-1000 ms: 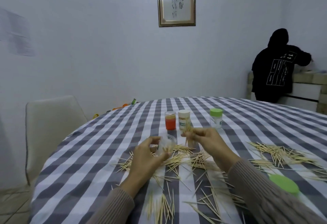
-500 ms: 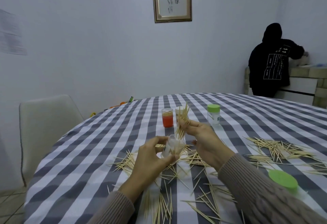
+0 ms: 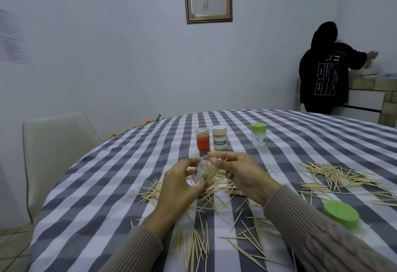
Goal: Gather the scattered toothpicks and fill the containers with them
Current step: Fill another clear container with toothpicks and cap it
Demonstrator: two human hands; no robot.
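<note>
Both hands met over the table (image 3: pixel 120 175): the left hand (image 3: pixel 180 185) gripped a clear jar (image 3: pixel 200 174), the right hand (image 3: pixel 240 175) pinched toothpicks (image 3: pixel 211 171) into it.

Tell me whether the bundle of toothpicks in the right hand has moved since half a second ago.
Yes. The toothpick bundle has dropped from level with the orange container into the clear container held by the left hand.

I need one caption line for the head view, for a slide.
Left hand holds a clear container while the right hand feeds toothpicks into it.
</note>
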